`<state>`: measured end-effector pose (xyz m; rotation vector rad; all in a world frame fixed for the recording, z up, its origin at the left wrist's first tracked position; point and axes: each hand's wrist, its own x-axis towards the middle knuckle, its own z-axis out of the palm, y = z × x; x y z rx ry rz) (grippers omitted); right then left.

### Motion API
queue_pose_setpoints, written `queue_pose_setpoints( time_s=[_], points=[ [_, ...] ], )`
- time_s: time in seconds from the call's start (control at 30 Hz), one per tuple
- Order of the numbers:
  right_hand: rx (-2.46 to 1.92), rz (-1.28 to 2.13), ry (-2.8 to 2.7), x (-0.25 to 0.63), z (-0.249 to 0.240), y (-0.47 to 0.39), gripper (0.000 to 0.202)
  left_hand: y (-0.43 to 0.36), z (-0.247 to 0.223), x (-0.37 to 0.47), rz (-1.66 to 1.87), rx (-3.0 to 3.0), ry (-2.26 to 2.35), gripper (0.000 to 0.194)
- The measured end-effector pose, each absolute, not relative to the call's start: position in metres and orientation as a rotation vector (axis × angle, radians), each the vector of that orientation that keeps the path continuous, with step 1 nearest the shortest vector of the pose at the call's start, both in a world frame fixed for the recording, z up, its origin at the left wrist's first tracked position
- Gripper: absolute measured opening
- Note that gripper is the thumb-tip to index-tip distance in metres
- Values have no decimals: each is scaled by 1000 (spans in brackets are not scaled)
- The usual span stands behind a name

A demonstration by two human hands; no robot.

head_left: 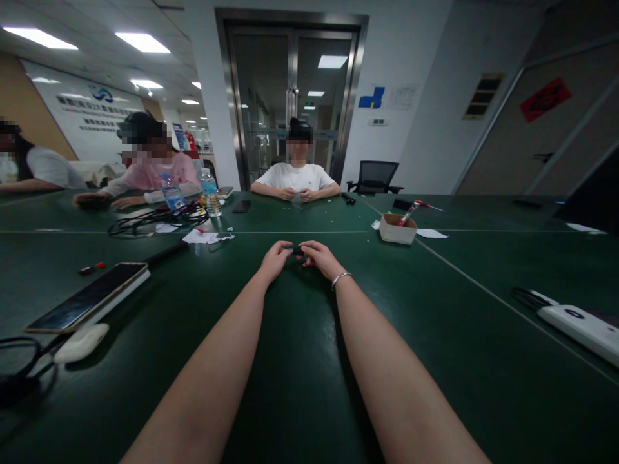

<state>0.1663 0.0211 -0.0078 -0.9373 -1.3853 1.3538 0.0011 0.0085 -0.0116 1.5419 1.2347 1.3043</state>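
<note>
Both my arms reach forward over the dark green table point(300, 361). My left hand point(277, 260) and my right hand point(319, 259) meet near the middle, fingers closed round a small black object point(296, 251). It spans the gap between my fingertips, just above the tabletop, and is too small and too covered to name. A silver bracelet point(341, 280) circles my right wrist.
A small open box point(398, 229) with a red-and-white item stands ahead right. To the left lie a phone point(91, 293), a white case point(82, 343) and cables point(145, 220) beside water bottles point(210, 193). A power strip point(580, 330) is far right. Several people sit around the table.
</note>
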Motion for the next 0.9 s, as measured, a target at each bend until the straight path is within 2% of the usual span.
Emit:
queue_pose_setpoints(
  time_s=[0.43, 0.9],
  points=[
    [-927, 1354, -1378, 166, -8, 20, 13, 7, -13, 3, 1289, 1541, 1211, 29],
    [-935, 1351, -1367, 166, -7, 20, 14, 7, -11, 2, 1308, 1523, 1226, 26]
  ],
)
